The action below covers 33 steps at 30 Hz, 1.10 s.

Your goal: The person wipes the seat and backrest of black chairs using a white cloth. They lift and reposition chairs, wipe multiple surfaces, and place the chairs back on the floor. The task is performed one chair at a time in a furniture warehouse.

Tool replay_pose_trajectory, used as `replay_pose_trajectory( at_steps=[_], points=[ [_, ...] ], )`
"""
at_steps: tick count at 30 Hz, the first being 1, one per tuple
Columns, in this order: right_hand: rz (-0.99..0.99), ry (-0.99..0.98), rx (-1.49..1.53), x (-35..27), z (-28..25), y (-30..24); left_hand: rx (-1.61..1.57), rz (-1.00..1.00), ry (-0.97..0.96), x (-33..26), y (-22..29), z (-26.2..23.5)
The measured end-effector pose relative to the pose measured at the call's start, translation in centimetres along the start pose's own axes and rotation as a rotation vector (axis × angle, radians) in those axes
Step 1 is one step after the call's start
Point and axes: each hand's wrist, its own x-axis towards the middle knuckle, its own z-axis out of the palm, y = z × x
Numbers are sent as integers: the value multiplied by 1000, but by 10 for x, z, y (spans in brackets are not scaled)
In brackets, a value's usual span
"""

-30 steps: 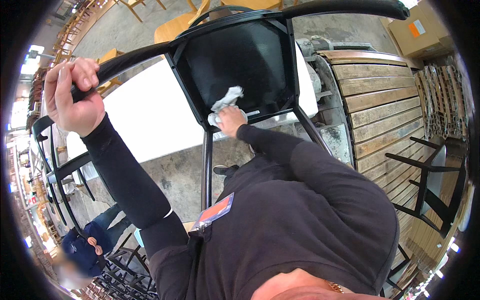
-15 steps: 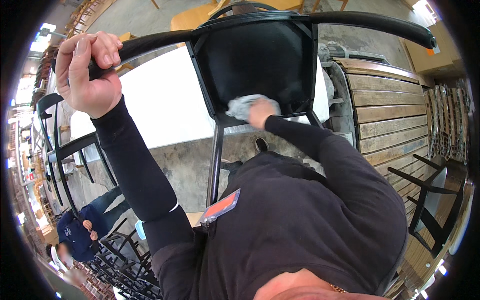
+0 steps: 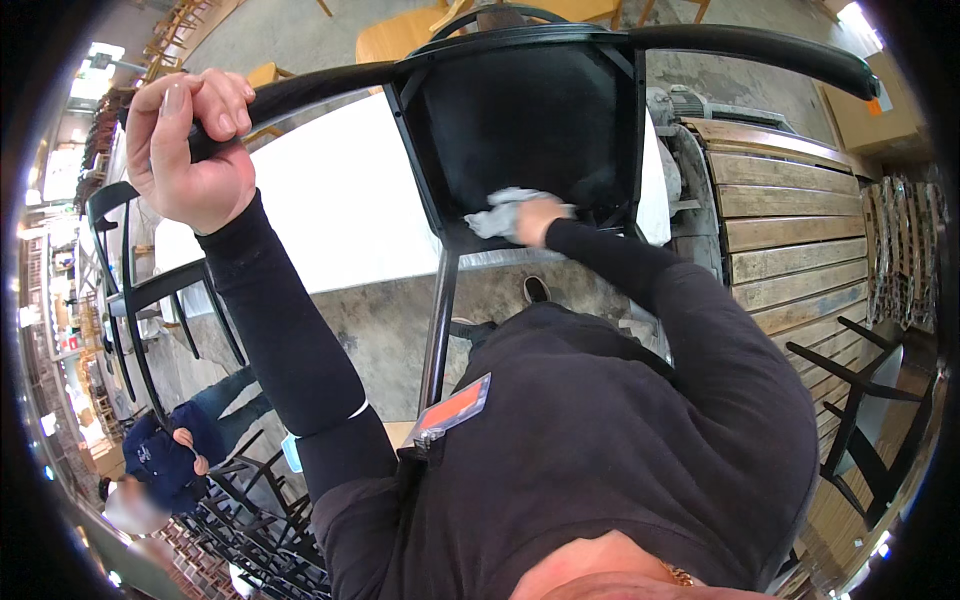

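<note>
Chair, upper centre: likely stiff, fairly heavy; best held by its bars. Left hand, upper left, curls round one; right hand clutches soft cloth.

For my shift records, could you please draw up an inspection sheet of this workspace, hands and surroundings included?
Surface: broad white surface behind the black chair; whether they touch is unclear.
Things in hand: black chair, seat underside facing the wearer; pale cloth against its lower part.
Clutter: cardboard box, upper right; black chairs crowded at lower left.
Hands: left hand curled around the chair's left bar; right hand on the cloth, slightly blurred, fingers unclear.
Cables: nothing seen.
Surroundings: slatted wooden platform on the right; co-worker in dark blue, lower left.
</note>
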Motion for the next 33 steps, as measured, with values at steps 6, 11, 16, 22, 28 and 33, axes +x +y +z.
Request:
replay_pose_trajectory(
  at_steps=[6,11,16,22,28,33],
  points=[
    [180,322,746,59,-16,-70,18,-5,-8,1,4,5],
    [-40,781,886,117,-104,-78,30,-19,20,-1,2,1],
    [-75,721,821,76,-37,-99,26,-22,14,1,3,0],
    [231,362,698,52,-3,-92,26,-33,19,-1,5,4],
    [-275,912,1329,128,-53,-115,46,-11,-14,2,1,-6],
    [-62,390,443,11,28,-95,13,8,-35,2,0,-7]
  ],
)
